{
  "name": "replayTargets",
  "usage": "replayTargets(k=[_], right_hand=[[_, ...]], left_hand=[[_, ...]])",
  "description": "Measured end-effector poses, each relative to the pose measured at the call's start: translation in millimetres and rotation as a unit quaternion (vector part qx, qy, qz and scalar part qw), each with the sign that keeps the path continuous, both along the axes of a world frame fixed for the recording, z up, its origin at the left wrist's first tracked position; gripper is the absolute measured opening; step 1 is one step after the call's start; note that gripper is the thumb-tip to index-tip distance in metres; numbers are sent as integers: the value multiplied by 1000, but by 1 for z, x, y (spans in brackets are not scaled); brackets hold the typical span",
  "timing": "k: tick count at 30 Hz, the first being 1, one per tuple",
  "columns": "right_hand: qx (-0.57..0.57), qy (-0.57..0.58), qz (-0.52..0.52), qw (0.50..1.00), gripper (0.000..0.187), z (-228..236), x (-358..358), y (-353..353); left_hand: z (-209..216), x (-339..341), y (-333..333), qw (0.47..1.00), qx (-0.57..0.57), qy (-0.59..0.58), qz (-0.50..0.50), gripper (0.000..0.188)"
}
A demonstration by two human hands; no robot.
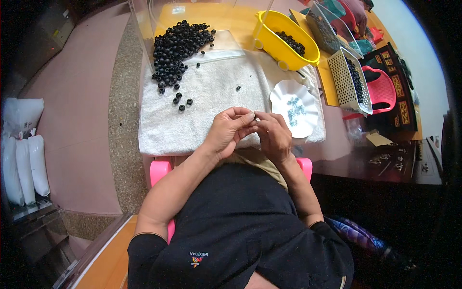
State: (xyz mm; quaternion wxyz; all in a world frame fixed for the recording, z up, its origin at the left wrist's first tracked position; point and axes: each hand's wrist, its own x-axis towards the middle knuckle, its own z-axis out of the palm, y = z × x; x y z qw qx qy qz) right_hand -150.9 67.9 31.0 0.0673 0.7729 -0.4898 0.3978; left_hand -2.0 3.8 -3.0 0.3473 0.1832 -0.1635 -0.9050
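Note:
My left hand (pixel 226 129) and my right hand (pixel 275 138) meet over the near edge of a white towel (pixel 168 127). Thumbs and fingertips of both are pinched together around a tiny dark piece (pixel 254 118), mostly hidden by the fingers. Beyond my left hand lies a heap of small round black parts with holes (pixel 174 45), a few strayed toward me. One small dark part (pixel 238 88) sits alone on the towel. Right of my right hand is a white wavy-rimmed plate (pixel 280 91) holding tiny bluish-green bits (pixel 294 111).
A yellow tub (pixel 270 24) with black parts stands at the far right of the table. Further right are a white perforated basket (pixel 342 89), a clear bin (pixel 327 36) and a pink chair (pixel 382 89). Another person (pixel 357 12) is at the back right. White sacks (pixel 31 164) are at left.

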Motion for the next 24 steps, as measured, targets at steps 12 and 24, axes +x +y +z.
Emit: replayTargets(k=[12, 24], right_hand=[[-33, -27, -5, 999, 15, -1, 5, -3], [219, -398, 52, 889, 3, -8, -9, -10]], left_hand=[[-1, -1, 1, 1000, 5, -14, 9, 10], [3, 1, 2, 998, 1, -55, -39, 12]])
